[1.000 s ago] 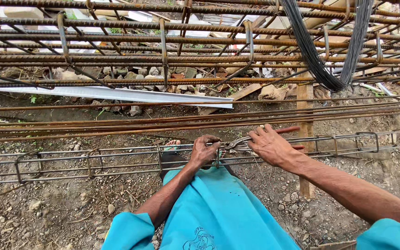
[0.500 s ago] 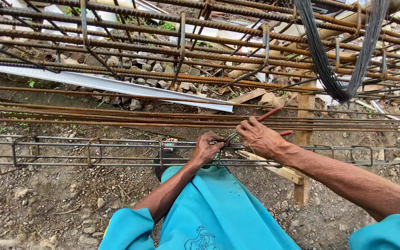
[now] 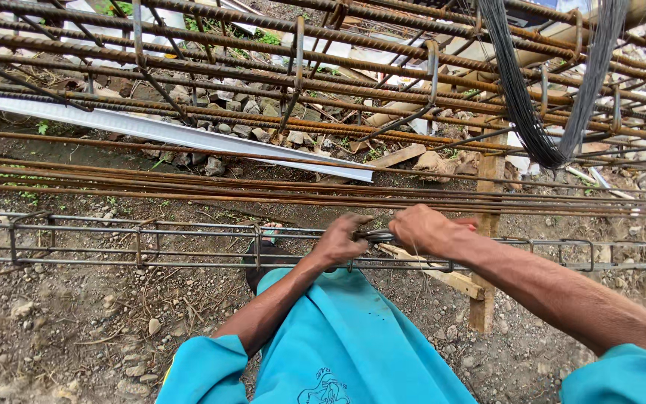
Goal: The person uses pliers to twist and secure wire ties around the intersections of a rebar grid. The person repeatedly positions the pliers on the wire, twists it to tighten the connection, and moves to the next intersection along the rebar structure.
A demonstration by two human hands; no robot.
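The rebar cage [image 3: 151,243] lies level above the gravel ground [image 3: 76,329]. The left hand [image 3: 340,241] is closed around its top bar. Just beside it, the right hand [image 3: 424,229] is closed on pliers [image 3: 379,236] with red handles. Behind lie rusty bars [image 3: 188,191].

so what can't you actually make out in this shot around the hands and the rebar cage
Head view, the only one:
- The tool's head is mostly hidden between the left hand and right hand; its red handles barely show past the right hand.
- Any tie wire at the stirrup is too thin and motion-blurred.
- The rebar cage runs past both side edges.
- The hanging wire coil is cut off at the top edge.
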